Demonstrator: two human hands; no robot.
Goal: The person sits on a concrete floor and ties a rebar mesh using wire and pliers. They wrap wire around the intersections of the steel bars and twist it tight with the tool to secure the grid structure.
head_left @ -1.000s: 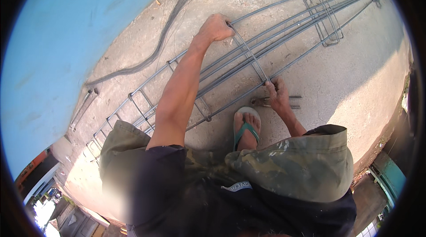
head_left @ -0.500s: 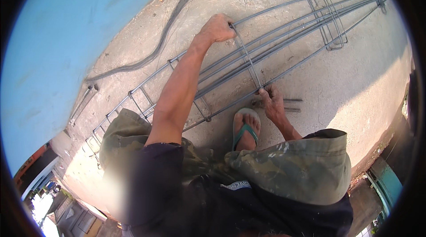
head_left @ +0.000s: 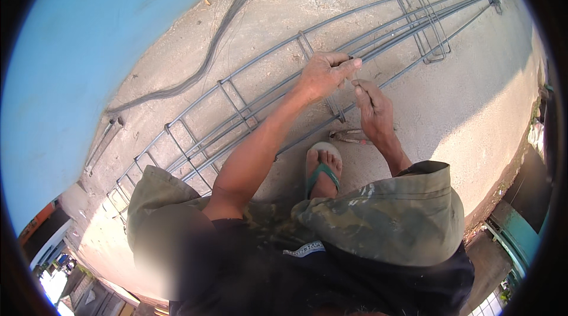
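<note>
A long cage of steel rebar [head_left: 260, 67] lies slantwise on the ground, with square stirrups [head_left: 239, 106] around its bars. My left hand [head_left: 324, 76] is closed in a pinch above the middle bars, a small dark end showing at its fingertips. Just to its right and nearer me, my right hand [head_left: 375, 110] also pinches, its fingertips close to the left ones. Whatever passes between them is too thin to make out. Beneath the hands, a stirrup [head_left: 333, 106] crosses the bars, partly hidden. Pincers [head_left: 350, 136] lie beside my sandalled foot [head_left: 323, 171].
Several loose stirrups [head_left: 435, 32] hang around the bars at the far right. A long bundle of thin wire [head_left: 216, 55] curves over the concrete beyond the cage. Two short rods [head_left: 105, 141] lie by the blue wall [head_left: 89, 50] at left.
Both hands have left the stirrup they held at its two ends. The left came nearer and to the right, the right moved slightly away from me, and their fingertips are now close together.
</note>
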